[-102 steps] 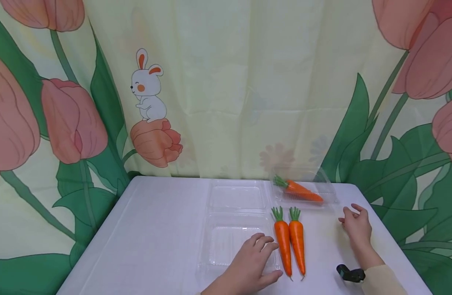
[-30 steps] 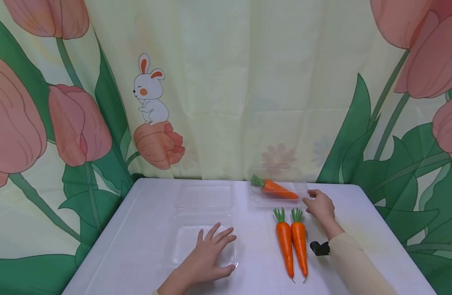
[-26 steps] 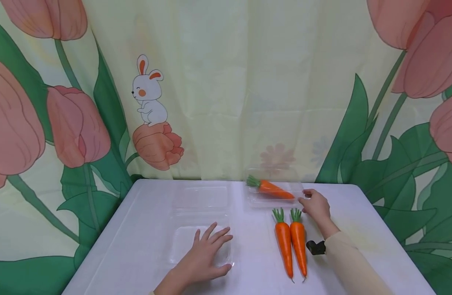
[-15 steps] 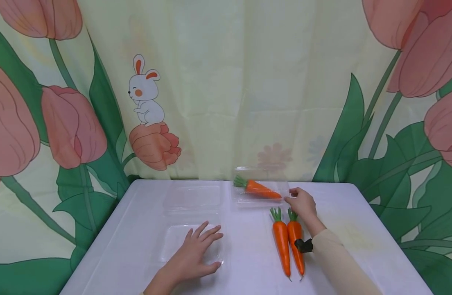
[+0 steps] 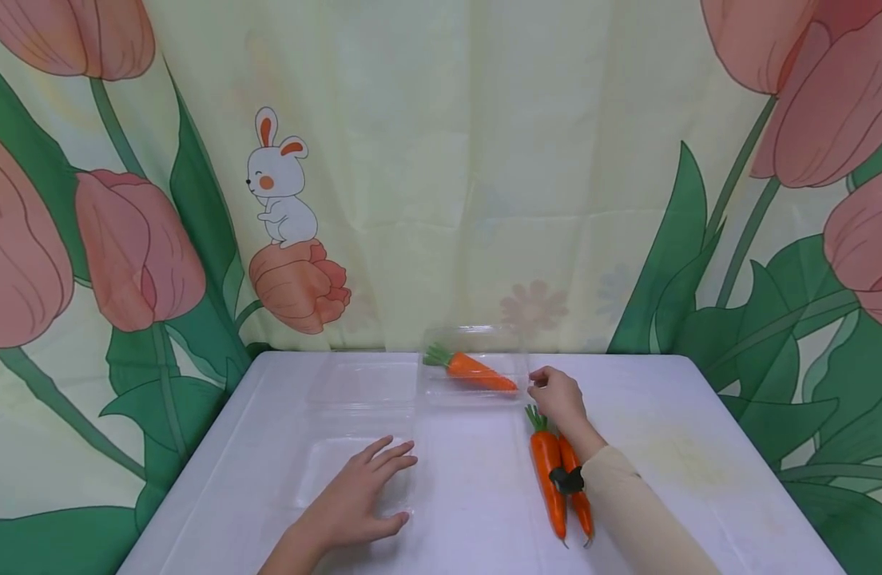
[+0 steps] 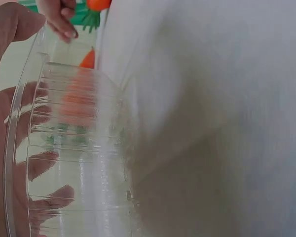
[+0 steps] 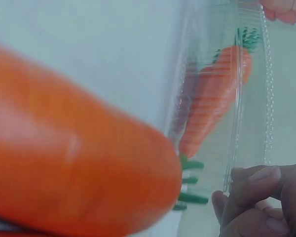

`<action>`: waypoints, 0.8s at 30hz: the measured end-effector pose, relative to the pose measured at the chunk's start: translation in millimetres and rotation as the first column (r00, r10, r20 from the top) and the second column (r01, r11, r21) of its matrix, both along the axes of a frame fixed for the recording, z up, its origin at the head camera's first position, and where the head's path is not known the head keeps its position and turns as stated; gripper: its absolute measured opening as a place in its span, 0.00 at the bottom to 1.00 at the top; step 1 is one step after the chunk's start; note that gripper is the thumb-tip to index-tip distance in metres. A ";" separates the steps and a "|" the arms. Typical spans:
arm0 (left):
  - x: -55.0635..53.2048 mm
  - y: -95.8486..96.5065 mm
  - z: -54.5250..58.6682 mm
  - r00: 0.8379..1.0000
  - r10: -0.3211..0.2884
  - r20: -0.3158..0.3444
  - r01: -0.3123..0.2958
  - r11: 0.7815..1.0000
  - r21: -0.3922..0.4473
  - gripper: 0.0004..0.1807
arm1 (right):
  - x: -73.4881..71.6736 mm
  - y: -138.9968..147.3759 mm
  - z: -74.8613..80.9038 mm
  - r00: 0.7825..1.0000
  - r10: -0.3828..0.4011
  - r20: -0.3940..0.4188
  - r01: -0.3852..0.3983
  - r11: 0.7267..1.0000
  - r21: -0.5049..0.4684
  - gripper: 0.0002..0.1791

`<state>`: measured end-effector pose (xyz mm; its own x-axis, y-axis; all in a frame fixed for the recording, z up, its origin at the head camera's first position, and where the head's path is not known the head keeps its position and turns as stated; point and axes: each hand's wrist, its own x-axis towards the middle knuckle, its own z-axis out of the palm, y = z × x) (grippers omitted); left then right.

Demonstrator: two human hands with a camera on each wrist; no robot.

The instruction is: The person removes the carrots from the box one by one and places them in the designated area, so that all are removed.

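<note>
My left hand (image 5: pixel 351 495), fingers spread, lies over the base of an open clear plastic box (image 5: pixel 322 461), whose lid is folded back. Through the plastic wall, the left wrist view shows those fingers, with the thumb (image 6: pixel 27 22) by the rim. Behind and to the right stands a second clear plastic box (image 5: pixel 441 391) with one carrot (image 5: pixel 480 371) inside. My right hand (image 5: pixel 559 399) pinches its right edge, fingers curled. Under the right wrist, two carrots (image 5: pixel 545 459) with green tops lie side by side, partly hidden.
A black wrist device (image 5: pixel 566 479) overlaps the two carrots in the head view. The white table (image 5: pixel 664 455) ends at a flowered curtain (image 5: pixel 412 184). In the right wrist view, a carrot (image 7: pixel 79 148) fills the lower left.
Both hands have moved left across the table. The open box has slid left under my left hand, and the box with the carrot has slid left with my right hand. The two carrots stay put.
</note>
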<state>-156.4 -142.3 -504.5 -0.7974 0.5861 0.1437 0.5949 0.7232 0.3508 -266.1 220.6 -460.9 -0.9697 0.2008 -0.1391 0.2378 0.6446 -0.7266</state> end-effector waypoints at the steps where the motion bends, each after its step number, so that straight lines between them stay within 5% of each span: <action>1: 0.1 -1.8 0.6 1.000 0.005 0.001 -0.005 1.000 0.001 0.37 | -0.1 -2.2 -0.2 1.000 -0.001 0.002 0.001 1.000 0.000 0.19; 12: -0.2 -22.5 1.0 0.998 0.053 -0.017 -0.053 0.998 -0.026 0.36 | 0.0 -18.2 -2.5 1.000 0.003 -0.023 -0.004 1.000 -0.004 0.17; 15: 2.1 -21.8 2.8 0.991 0.106 -0.077 -0.108 0.994 -0.018 0.35 | 1.1 -19.2 -3.8 1.000 0.003 -0.022 -0.003 0.999 -0.033 0.17; 18: 9.7 -7.3 10.1 0.975 0.203 -0.086 -0.195 0.976 0.099 0.31 | 3.5 -19.6 -6.3 1.000 0.002 -0.015 -0.003 0.996 -0.089 0.18; 21: 19.5 20.9 25.3 0.961 0.264 0.085 -0.277 0.898 0.341 0.27 | 5.1 -20.7 -9.6 1.000 0.009 0.015 -0.006 0.978 -0.207 0.23; 24: 22.0 50.8 42.0 0.915 0.210 0.346 -0.379 0.742 0.552 0.26 | 8.0 -25.9 -10.7 0.999 0.003 0.051 0.014 0.943 -0.333 0.30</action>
